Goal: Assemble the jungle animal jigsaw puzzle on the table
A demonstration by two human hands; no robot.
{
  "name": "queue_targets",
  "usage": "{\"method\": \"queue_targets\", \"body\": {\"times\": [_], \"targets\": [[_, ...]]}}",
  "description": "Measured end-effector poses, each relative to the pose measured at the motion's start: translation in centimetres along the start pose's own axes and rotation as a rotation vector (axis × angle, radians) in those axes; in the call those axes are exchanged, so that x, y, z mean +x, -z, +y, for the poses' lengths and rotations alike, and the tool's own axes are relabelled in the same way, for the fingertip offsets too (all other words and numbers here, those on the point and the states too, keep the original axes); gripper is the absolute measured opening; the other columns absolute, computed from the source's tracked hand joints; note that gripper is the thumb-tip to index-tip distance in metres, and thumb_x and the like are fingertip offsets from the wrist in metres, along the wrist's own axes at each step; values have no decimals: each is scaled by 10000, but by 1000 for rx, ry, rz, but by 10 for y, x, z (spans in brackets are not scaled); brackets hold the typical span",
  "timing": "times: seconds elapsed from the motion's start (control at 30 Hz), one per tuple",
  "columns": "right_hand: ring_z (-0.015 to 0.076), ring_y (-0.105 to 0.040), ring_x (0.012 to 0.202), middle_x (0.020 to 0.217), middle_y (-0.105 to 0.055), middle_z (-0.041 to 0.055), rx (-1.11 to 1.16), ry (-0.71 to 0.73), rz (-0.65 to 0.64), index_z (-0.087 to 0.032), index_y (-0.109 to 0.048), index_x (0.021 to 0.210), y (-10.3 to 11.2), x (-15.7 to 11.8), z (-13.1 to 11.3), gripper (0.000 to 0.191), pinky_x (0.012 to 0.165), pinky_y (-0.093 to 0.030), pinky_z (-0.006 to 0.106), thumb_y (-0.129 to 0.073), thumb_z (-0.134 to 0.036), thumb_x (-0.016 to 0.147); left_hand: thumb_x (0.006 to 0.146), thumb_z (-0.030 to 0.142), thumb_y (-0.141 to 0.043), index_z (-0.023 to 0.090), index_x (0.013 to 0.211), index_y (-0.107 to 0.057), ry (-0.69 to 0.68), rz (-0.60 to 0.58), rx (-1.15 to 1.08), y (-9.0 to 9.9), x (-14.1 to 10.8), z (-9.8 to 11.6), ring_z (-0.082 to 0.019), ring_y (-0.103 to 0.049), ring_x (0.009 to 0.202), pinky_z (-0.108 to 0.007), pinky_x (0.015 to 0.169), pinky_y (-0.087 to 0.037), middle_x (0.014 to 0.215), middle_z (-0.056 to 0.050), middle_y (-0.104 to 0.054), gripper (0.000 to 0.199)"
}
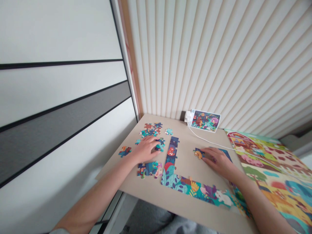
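My left fingers (153, 143) lie flat and close together on loose puzzle pieces (160, 145), just left of the L-shaped border (172, 156). My right fingers (209, 152) rest the same way on a piece (198, 153) inside the L. I cannot tell whether either set grips. These card pieces should be light and stiff, best pinched by their edges. My left forearm (97, 198) and right forearm (263, 201) reach in from the bottom corners, turned palm down.
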State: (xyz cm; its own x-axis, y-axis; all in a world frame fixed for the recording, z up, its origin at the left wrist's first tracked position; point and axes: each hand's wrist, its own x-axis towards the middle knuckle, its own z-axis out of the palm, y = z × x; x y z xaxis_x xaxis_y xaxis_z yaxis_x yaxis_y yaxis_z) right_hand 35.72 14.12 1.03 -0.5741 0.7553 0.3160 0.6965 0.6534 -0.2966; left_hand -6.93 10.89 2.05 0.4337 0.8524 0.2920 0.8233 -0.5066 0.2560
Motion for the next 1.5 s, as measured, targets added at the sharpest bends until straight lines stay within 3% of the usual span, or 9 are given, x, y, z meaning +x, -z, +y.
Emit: {"method": "queue_targets", "body": {"times": [0.17, 0.27, 0.4, 0.57, 0.67, 0.83, 1.03, 1.23, 1.5], "targets": [[297, -672, 1192, 1306, -700, 99, -11, -1, -27, -290, -650, 1330, -2, 0, 3, 365, 1038, -552, 507, -562, -389, 990, 967, 479, -624, 301, 1212, -705, -71, 13, -54, 2, -10, -6, -292, -519, 1357, -483, 1199, -374, 1360, -67, -631, 313], [299, -673, 1192, 1305, -700, 100, -5, 0, -19, -292, -660, 1319, -2, 0, 3, 359, 1036, -555, 506, -568, -391, 986, 1021, 399, -526, 291, 1256, -686, -18, 82, -45, 0, -9, -15, -271, -574, 1291, -475, 1158, -416, 1321, -72, -653, 305], [299, -663, 1216, 1320, -695, 88, -10, -12, -6, -304, -665, 1312, -2, -1, 2, 356, 1049, -552, 497, -578, -405, 983, 993, 366, -544, 253, 1322, -655, 141, 159, 59, 1, 9, -39, -298, -580, 1295, -481, 1148, -414, 1362, -108, -644, 365], [299, -660, 1218, 1328, -692, 81, -29, -18, -8, -313, -655, 1325, -4, -3, 3, 362, 1055, -549, 501, -581, -389, 979, 873, 580, -681, 217, 1301, -660, 245, 129, 39, -1, 41, -64, -374, -587, 1293, -496, 1099, -433, 1386, -153, -639, 561], [301, -663, 1212, 1326, -692, 83, -33, -25, -4, -314, -662, 1320, -4, -4, 4, 361, 1049, -553, 506, -585, -384, 974, 839, 667, -684, 203, 1208, -699, 271, 151, 35, -12, 50, -66, -396, -591, 1268, -512, 1078, -437, 1355, -174, -642, 593], [299, -660, 1216, 1336, -682, 90, -41, -18, -20, -313, -648, 1338, -5, -4, 5, 367, 1049, -553, 516, -568, -386, 987, 878, 581, -682, 230, 1148, -715, 252, 161, 49, -24, 48, -69, -341, -613, 1214, -480, 1066, -461, 1273, -137, -680, 443], [303, -662, 1214, 1334, -686, 90, -31, -32, -11, -308, -666, 1312, -3, -3, 1, 347, 1054, -555, 508, -580, -395, 987, 898, 473, -682, 235, 1252, -670, 225, 207, -58, -16, 39, -78, -294, -636, 1211, -433, 1072, -491, 1296, -94, -691, 426], [301, -676, 1194, 1315, -700, 101, -14, -37, 5, -283, -683, 1299, -2, -2, -2, 346, 1044, -560, 498, -580, -384, 984, 953, 344, -566, 208, 1325, -629, 322, 286, 7, -11, 35, -87, -262, -643, 1212, -398, 1090, -492, 1298, -96, -688, 401], [301, -671, 1198, 1320, -696, 105, -21, -44, -6, -273, -679, 1299, -2, -2, -3, 349, 1050, -554, 500, -575, -399, 991, 925, 330, -591, 235, 1346, -622, 353, 210, 82, -14, 34, -83, -295, -619, 1237, -438, 1102, -468, 1302, -97, -687, 433]]}}
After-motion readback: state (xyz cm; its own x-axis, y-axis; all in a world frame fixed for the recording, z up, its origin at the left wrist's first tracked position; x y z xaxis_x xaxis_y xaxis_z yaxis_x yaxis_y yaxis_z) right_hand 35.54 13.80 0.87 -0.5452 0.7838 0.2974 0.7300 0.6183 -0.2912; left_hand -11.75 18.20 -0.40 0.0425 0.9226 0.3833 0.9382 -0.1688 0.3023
